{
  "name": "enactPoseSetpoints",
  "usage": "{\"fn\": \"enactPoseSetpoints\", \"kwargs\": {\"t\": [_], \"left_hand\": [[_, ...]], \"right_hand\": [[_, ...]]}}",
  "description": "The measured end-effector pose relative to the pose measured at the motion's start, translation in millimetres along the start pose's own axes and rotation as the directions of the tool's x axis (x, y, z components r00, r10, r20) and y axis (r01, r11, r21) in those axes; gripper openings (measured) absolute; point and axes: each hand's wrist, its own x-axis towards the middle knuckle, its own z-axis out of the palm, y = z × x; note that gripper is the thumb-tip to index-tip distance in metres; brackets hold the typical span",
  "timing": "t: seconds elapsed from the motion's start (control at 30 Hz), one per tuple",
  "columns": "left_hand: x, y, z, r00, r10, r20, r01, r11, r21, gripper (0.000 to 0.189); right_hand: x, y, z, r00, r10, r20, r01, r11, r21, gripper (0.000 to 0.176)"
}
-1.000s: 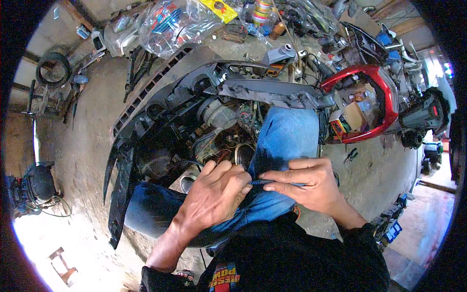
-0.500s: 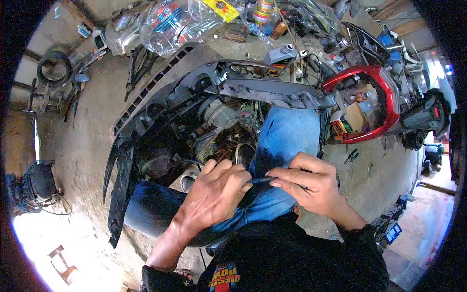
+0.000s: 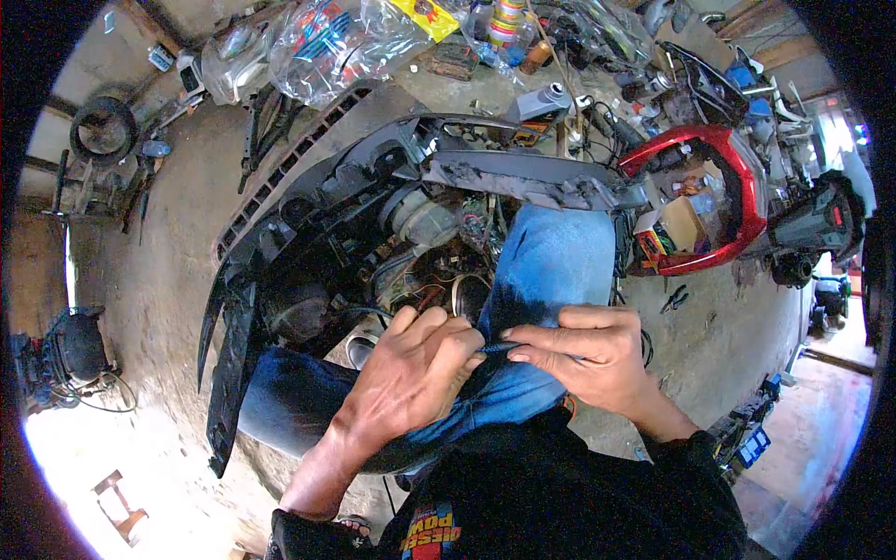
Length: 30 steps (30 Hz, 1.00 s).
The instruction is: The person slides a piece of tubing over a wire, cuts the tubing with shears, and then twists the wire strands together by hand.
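Note:
My left hand [image 3: 415, 369] is curled into a fist around one end of a thin dark cable [image 3: 497, 348], over my blue-jeaned knee [image 3: 546, 266]. My right hand [image 3: 583, 353] pinches the same cable just to the right, thumb and fingers closed on it. Only a short stretch of the cable shows between the two hands. Just beyond the hands lies the opened scooter body [image 3: 373, 215] with its exposed wiring and engine parts [image 3: 425, 252].
A red scooter panel [image 3: 723, 201] with a cardboard box [image 3: 677, 224] inside lies at right. Plastic bags [image 3: 327, 42], bottles and tools crowd the floor at the top. A tyre [image 3: 103, 131] sits far left, pliers [image 3: 672, 299] on the concrete at right.
My right hand shifted its fingers along the cable and flattened again; the left hand stayed clenched in place.

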Motion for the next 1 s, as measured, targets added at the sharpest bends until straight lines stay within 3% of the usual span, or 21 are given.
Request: {"fn": "enactPoseSetpoints", "kwargs": {"t": [0.17, 0.47, 0.57, 0.83, 1.0], "left_hand": [[-1, -1, 1, 1.000, 0.000, 0.006, 0.000, 1.000, 0.008, 0.029], [4, 1, -10, 0.995, -0.098, -0.008, 0.098, 0.994, -0.058, 0.021], [5, 1, -10, 0.996, -0.088, 0.006, 0.089, 0.995, -0.043, 0.021], [5, 0, -8, 0.996, -0.084, -0.014, 0.084, 0.995, 0.059, 0.017], [2, -1, 0, 0.990, -0.118, -0.081, 0.114, 0.992, -0.049, 0.015]], "right_hand": [[-1, 1, 4, 1.000, 0.015, -0.011, -0.014, 0.999, 0.034, 0.026], [3, 3, -13, 0.992, 0.045, 0.120, -0.045, 0.999, -0.005, 0.028], [2, -2, -4, 0.997, 0.034, 0.069, -0.038, 0.997, 0.068, 0.025], [4, 7, 15, 0.995, -0.097, 0.005, 0.097, 0.995, 0.002, 0.024], [6, 3, 21, 0.995, -0.087, -0.045, 0.089, 0.995, 0.044, 0.028]]}}
